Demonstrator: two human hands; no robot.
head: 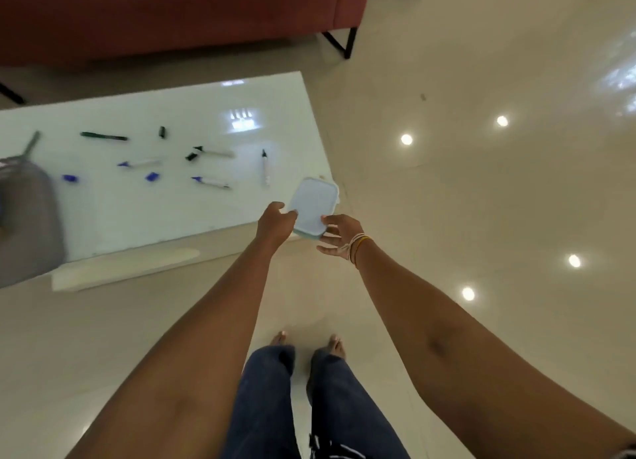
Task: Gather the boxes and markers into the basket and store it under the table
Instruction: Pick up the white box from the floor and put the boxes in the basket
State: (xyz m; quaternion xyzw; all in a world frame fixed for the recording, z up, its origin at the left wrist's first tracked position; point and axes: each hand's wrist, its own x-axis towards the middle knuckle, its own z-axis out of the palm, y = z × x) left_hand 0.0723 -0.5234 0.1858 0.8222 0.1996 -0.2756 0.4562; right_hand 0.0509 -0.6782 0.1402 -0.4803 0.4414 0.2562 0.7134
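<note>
Nearest, the person stands barefoot in blue jeans [330, 407] on a glossy cream floor [481, 183], both arms stretched forward to the near right corner of the white table [144, 217]. There the left hand [275, 222] grips the left edge of a small rectangular box [314, 203] with rounded corners, a pale bluish-white lid and a greenish base, while the right hand [339, 234], threads round its wrist, holds the near right edge with thumb on the lid and fingers spread beneath. Farther left on the tabletop lie scattered markers [211, 182], some blue-capped, some black, with loose caps beside them, a grey basket [25, 217] at the far left edge, and a red sofa [172, 11] beyond.
</note>
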